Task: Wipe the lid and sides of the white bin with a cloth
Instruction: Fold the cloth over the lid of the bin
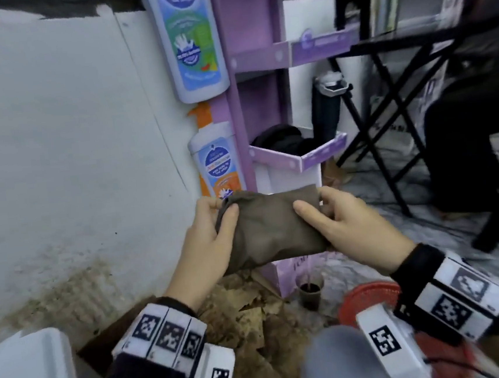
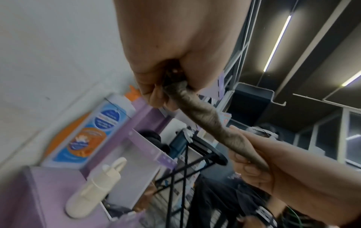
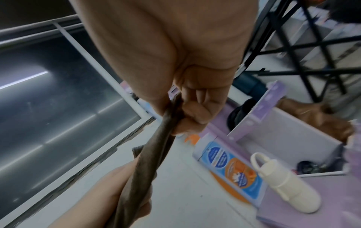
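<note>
A folded brown cloth [image 1: 270, 226] is stretched between my two hands at chest height, in front of a purple stand. My left hand [image 1: 221, 211] pinches its left end, thumb on top and fingers behind. My right hand [image 1: 312, 201] pinches the right end the same way. In the left wrist view the cloth [image 2: 205, 120] runs edge-on from my left hand [image 2: 162, 91] to my right hand [image 2: 252, 162]. The right wrist view shows my right hand [image 3: 181, 111] gripping the cloth [image 3: 148, 162], with my left hand [image 3: 121, 192] below. A corner of the white bin [image 1: 28, 374] shows at the bottom left, apart from both hands.
A purple display stand [image 1: 257, 66] with printed bottle cut-outs stands against the white wall [image 1: 55, 146]. Brown crumpled paper [image 1: 248, 320], a dark cup [image 1: 310, 292] and a red basket [image 1: 371, 296] lie on the floor below. Black folding table legs [image 1: 389, 132] stand at the right. A cream bottle [image 2: 93, 189] rests on the stand.
</note>
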`<state>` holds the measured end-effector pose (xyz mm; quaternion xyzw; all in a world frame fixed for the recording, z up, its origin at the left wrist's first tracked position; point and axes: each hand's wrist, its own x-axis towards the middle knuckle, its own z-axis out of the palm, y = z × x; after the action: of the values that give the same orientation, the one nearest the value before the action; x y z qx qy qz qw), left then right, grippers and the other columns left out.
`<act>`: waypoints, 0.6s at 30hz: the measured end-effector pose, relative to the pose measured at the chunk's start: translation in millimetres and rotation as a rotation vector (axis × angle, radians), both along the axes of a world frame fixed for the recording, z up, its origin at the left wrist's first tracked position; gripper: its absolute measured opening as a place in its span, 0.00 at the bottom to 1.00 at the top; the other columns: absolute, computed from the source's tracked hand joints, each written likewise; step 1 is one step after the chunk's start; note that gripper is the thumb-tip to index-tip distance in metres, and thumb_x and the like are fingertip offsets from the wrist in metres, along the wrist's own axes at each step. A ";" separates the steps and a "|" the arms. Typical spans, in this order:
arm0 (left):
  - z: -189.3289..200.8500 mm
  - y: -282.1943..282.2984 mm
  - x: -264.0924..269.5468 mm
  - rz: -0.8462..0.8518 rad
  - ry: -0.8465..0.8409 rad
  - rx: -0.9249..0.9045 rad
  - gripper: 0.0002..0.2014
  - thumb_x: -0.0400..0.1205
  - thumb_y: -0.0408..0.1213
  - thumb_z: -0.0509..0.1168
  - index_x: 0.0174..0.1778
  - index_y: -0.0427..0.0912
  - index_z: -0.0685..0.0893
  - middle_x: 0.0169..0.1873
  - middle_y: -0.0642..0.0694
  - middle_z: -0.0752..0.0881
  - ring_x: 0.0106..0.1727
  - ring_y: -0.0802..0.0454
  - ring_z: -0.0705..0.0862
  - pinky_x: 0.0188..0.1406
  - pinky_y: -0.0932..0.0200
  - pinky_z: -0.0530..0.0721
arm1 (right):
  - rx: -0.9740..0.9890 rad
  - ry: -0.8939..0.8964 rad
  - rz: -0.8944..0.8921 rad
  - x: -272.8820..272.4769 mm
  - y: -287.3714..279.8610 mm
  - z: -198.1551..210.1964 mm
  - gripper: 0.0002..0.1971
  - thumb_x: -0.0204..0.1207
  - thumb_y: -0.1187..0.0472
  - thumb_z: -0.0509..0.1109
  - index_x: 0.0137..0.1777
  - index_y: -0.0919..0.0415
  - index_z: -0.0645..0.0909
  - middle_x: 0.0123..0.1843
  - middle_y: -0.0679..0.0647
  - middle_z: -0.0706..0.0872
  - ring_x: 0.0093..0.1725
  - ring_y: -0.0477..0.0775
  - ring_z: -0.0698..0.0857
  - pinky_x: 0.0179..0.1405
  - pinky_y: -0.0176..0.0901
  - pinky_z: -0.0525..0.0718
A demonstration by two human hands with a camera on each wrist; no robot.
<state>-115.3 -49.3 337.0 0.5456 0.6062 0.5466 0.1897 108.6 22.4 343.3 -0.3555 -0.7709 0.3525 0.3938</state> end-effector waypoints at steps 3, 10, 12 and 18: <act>-20.8 44.3 35.1 -0.130 0.044 -0.067 0.10 0.86 0.56 0.64 0.53 0.56 0.74 0.45 0.44 0.90 0.48 0.46 0.89 0.53 0.36 0.85 | -0.123 0.048 -0.035 49.3 19.3 -22.4 0.30 0.76 0.34 0.69 0.54 0.64 0.83 0.36 0.70 0.88 0.36 0.63 0.90 0.35 0.55 0.83; -104.3 116.1 99.1 -0.427 0.164 -0.257 0.10 0.89 0.51 0.61 0.56 0.48 0.74 0.42 0.39 0.86 0.42 0.50 0.84 0.43 0.48 0.79 | -0.301 0.055 -0.273 123.9 35.7 -122.5 0.32 0.74 0.29 0.70 0.50 0.63 0.82 0.35 0.60 0.90 0.36 0.60 0.90 0.41 0.62 0.87; -132.1 128.6 110.7 -0.493 0.181 -0.340 0.12 0.87 0.53 0.62 0.58 0.50 0.74 0.45 0.43 0.86 0.45 0.49 0.85 0.43 0.52 0.80 | -0.362 0.064 -0.321 140.2 36.4 -161.1 0.31 0.74 0.29 0.71 0.54 0.59 0.83 0.43 0.71 0.90 0.45 0.75 0.89 0.46 0.74 0.87; -227.9 137.9 135.8 -0.697 0.237 -0.564 0.04 0.90 0.46 0.62 0.53 0.59 0.72 0.48 0.49 0.82 0.49 0.54 0.85 0.47 0.56 0.78 | -0.421 -0.051 -0.522 164.5 4.8 -266.4 0.17 0.80 0.43 0.72 0.42 0.56 0.75 0.27 0.47 0.83 0.28 0.43 0.81 0.32 0.47 0.77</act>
<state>20.4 88.6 109.1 0.7028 0.5291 0.1978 0.4324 273.1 27.2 76.9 -0.6232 -0.5735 0.3823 0.3695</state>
